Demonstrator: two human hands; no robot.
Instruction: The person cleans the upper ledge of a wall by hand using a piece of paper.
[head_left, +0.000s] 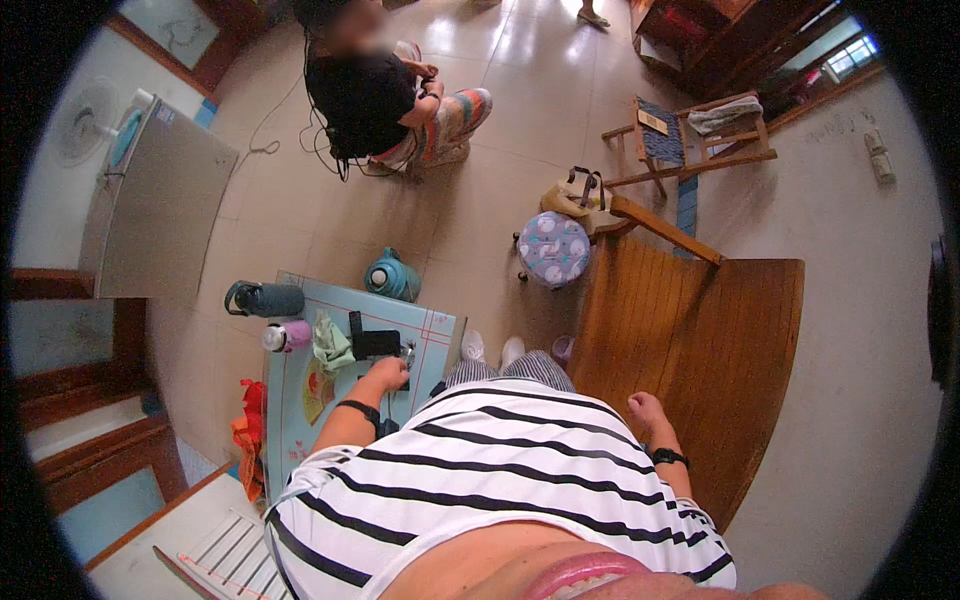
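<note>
My left hand is over the low light-blue table, fingers curled. It is right beside a small shiny, clear item; whether the fingers grip it is too small to tell. Just past that hand lie a black box-like object and a crumpled pale green cloth. A yellow hand fan rests flat on the tabletop near my left forearm. On the other side, my right hand hangs by the wooden bench with fingers curled in and nothing visible in them.
A dark bottle and a pink one stand along the table's far-left edge. Beyond the table is a teal thermos jug. A round wheeled stool stands by the bench. Another person sits ahead, with cables nearby.
</note>
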